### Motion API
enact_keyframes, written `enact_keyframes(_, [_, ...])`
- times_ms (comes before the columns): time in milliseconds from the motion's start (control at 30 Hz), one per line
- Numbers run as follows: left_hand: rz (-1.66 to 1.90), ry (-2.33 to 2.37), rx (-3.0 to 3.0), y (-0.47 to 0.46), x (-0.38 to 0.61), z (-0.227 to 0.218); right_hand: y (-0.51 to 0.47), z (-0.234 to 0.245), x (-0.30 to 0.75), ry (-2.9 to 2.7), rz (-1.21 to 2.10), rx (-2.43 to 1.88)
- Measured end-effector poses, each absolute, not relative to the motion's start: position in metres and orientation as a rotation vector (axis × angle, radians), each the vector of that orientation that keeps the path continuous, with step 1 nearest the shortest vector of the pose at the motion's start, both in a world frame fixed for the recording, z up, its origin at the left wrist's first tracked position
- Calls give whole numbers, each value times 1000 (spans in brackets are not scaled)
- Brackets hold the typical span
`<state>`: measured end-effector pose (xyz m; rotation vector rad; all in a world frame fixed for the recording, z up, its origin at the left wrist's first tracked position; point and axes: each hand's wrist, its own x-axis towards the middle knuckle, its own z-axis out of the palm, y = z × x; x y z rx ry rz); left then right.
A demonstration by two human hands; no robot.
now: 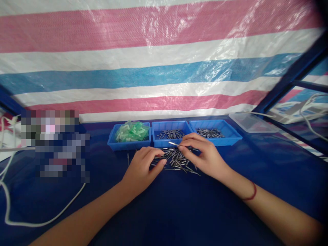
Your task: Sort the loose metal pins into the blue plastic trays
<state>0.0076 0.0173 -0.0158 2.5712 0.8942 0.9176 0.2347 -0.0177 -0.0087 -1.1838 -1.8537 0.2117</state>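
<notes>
Left hand (142,169) lying curled, fingers down, holding nothing, on a pin pile (176,160); right hand (202,153) pinching one pin (173,143), needing fingertip care

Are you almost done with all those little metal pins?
Some are done: pins lie in the middle tray and the right tray. Now the right hand pinches one pin, and the left hand rests on the loose pile. That pile on the blue table looks like what's left.
</notes>
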Motion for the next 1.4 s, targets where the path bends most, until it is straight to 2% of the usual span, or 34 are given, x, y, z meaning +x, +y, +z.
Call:
enact_keyframes(233, [524, 799, 2876, 30, -6, 1, 3, 1, 296, -1507, -343, -1635])
enact_keyframes(400, [407, 724, 2937, 32, -10, -1, 6, -8, 297, -1603, -429, -1713])
enact_keyframes(533, [352, 713, 2963, 29, -8, -3, -7, -4, 268, -1752, -318, -1519])
enact_keyframes(633, [393, 764, 2898, 28, -7, 0, -18, 3, 239, -1931, -106, -1322])
enact_keyframes(733, [611, 809, 2551, 28, -3, 2, -20, 8, 214, -2061, 218, -1166])
enact_keyframes(833, [813, 839, 2006, 26, 2, 0, -15, 10, 198, -1965, 522, -1156])
enact_keyframes(967, [855, 865, 1598, 21, 11, 0, -8, 11, 191, -1778, 775, -1142])
enact_keyframes(1133, [939, 874, 1605, 21, 17, 3, -5, 10, 190, -1672, 819, -1087])
enact_keyframes(1400, [988, 932, 2010, 31, 21, -11, 1, -3, 196, -1631, 682, -1099])
